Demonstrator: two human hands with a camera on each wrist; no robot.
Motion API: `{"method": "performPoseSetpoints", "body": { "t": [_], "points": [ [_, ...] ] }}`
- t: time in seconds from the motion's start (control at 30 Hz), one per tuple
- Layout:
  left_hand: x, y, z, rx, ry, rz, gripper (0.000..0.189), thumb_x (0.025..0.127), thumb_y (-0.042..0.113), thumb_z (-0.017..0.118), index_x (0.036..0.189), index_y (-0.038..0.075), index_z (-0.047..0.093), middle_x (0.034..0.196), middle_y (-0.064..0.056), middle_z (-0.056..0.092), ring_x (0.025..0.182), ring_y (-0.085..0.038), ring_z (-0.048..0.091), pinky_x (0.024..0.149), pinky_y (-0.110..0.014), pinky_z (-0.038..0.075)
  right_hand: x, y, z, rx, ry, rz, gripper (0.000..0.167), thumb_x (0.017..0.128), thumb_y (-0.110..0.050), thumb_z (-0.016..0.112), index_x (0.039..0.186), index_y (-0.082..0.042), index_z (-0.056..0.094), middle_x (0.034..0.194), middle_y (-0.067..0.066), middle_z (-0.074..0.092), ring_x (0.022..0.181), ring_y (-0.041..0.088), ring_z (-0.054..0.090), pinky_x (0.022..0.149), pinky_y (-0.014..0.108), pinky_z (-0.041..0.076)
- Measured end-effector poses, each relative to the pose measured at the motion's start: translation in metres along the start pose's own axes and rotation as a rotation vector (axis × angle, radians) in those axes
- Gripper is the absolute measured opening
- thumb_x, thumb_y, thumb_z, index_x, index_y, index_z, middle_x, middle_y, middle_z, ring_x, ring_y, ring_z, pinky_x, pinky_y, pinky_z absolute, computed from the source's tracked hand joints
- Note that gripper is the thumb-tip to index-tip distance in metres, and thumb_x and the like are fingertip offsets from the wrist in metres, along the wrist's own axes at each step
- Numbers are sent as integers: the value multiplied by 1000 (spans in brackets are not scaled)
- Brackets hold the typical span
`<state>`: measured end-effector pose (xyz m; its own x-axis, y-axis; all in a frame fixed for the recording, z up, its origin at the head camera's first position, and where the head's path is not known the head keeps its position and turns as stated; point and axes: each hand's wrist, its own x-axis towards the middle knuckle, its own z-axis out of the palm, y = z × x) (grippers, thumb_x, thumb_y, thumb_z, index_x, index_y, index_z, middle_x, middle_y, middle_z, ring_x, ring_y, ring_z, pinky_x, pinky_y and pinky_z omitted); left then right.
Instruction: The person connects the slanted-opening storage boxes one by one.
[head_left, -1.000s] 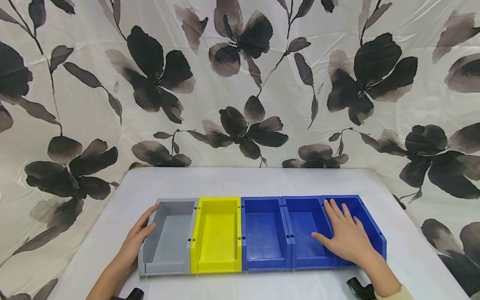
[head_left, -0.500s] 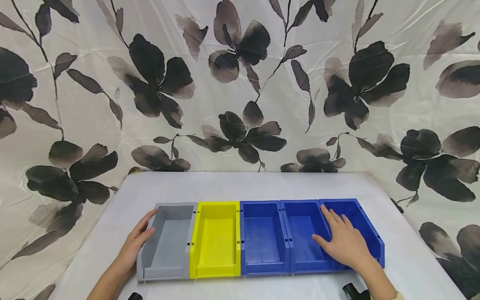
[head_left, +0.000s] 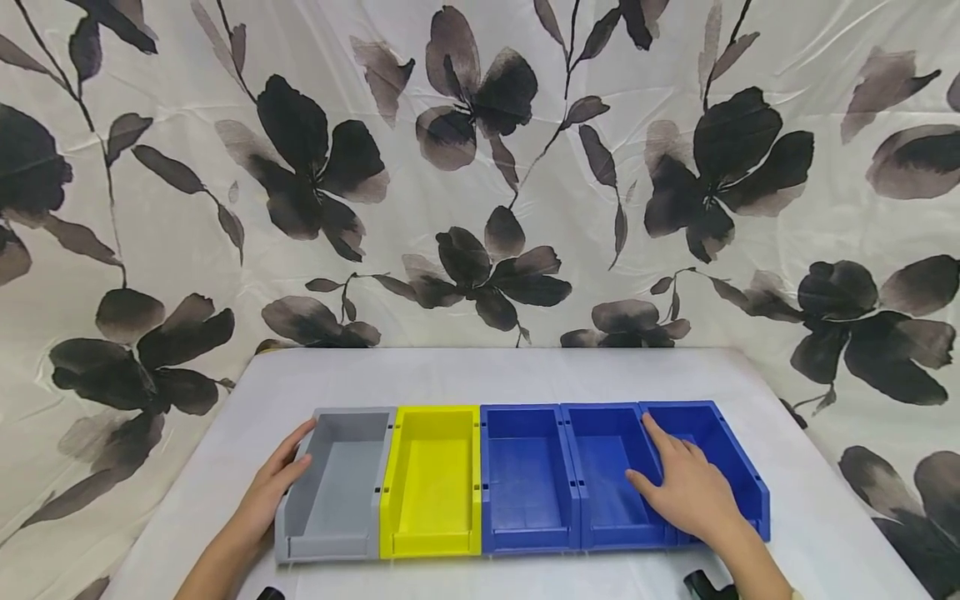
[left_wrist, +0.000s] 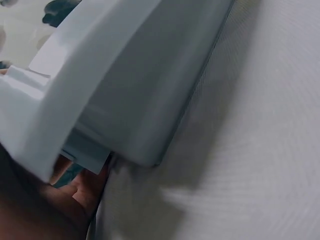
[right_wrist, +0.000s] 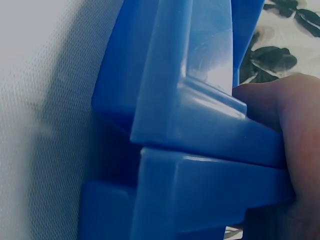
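Note:
In the head view my left hand (head_left: 272, 483) holds the left wall of a grey storage bin (head_left: 345, 475), thumb at the rim and fingers along the outside. The left wrist view shows part of that hand (left_wrist: 82, 192) below the bin's lip. My right hand (head_left: 693, 492) grips the adjoining walls of the two rightmost blue bins. Its thumb lies on the side of the inner blue bin (head_left: 611, 467); the other fingers reach into the end blue bin (head_left: 735, 467), their tips hidden. The right wrist view has the thumb side of the hand (right_wrist: 305, 135) against these walls.
Between them stand a yellow bin (head_left: 435, 475) and another blue bin (head_left: 528, 467), all side by side in one row on a white-covered table (head_left: 510, 375). A floral cloth (head_left: 480, 183) hangs behind. Black objects (head_left: 708, 586) show near both wrists.
My right hand's spread fingers have bent down into the end blue bin, leaving the index finger along the wall. My left hand stays on the grey bin. The head view has shifted slightly.

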<state>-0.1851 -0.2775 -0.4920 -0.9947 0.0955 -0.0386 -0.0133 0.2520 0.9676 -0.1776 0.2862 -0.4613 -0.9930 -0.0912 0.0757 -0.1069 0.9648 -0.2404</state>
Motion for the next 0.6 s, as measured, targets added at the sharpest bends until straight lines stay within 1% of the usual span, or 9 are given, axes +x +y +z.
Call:
{"method": "performPoseSetpoints", "body": {
  "t": [0.23, 0.33, 0.4, 0.43, 0.47, 0.5, 0.53, 0.57, 0.6],
  "points": [
    [-2, 2, 2, -22, 11, -10, 61, 104, 33, 45, 157, 21, 18, 162, -13, 0, 144, -40, -6, 108, -67, -1, -1, -1, -3, 21, -6, 1, 88, 89, -56, 62, 156, -14, 22, 140, 27, 47, 123, 53, 44, 80, 69, 44],
    [-2, 2, 2, -12, 20, -11, 61, 104, 35, 45, 157, 23, 18, 162, -12, 1, 144, -40, -5, 108, -67, 0, -1, -1, -6, 31, -10, -4, 88, 89, -58, 60, 155, -13, 23, 141, 27, 45, 124, 53, 43, 80, 69, 44],
    [-2, 3, 1, 0, 32, -11, 61, 104, 38, 44, 157, 25, 18, 161, -14, 4, 144, -41, -2, 108, -67, 4, 0, -1, -9, 41, -11, -18, 88, 90, -62, 56, 155, -12, 25, 142, 27, 44, 125, 53, 41, 83, 70, 42],
    [-2, 4, 0, 15, 40, -9, 60, 104, 40, 43, 157, 26, 18, 161, -15, 7, 145, -41, 3, 112, -60, 11, -1, 0, -11, 52, -8, -29, 87, 90, -62, 55, 154, -11, 27, 142, 27, 43, 125, 53, 41, 85, 70, 41],
    [-3, 4, -2, 30, 48, -1, 59, 104, 41, 41, 157, 26, 18, 160, -17, 12, 145, -35, 12, 113, -52, 20, -1, 1, -15, 65, -5, -40, 85, 91, -62, 53, 153, -10, 29, 143, 28, 43, 126, 53, 40, 87, 70, 40],
    [-4, 6, -4, 45, 55, 12, 58, 105, 41, 39, 157, 26, 18, 158, -19, 16, 142, -29, 23, 111, -44, 28, -1, 2, -19, 75, 1, -56, 83, 92, -61, 52, 152, -8, 31, 143, 28, 42, 127, 53, 39, 89, 70, 38],
    [-4, 7, -7, 65, 61, 33, 56, 105, 40, 37, 157, 26, 19, 156, -22, 21, 137, -21, 35, 106, -36, 36, -2, 3, -24, 86, 8, -72, 80, 93, -60, 52, 151, -6, 34, 143, 28, 41, 127, 53, 38, 91, 70, 36],
    [-5, 8, -9, 80, 67, 54, 55, 106, 39, 35, 157, 25, 19, 153, -26, 25, 130, -14, 43, 99, -28, 41, -2, 5, -30, 95, 22, -93, 77, 94, -58, 52, 149, -4, 37, 143, 28, 41, 128, 52, 37, 93, 69, 35],
    [-6, 9, -12, 107, 77, 84, 54, 107, 37, 33, 157, 23, 19, 150, -28, 29, 122, -6, 48, 92, -21, 45, -2, 8, -37, 101, 37, -112, 74, 95, -54, 53, 147, -2, 40, 143, 29, 41, 128, 51, 37, 94, 68, 35]
  ]
}}
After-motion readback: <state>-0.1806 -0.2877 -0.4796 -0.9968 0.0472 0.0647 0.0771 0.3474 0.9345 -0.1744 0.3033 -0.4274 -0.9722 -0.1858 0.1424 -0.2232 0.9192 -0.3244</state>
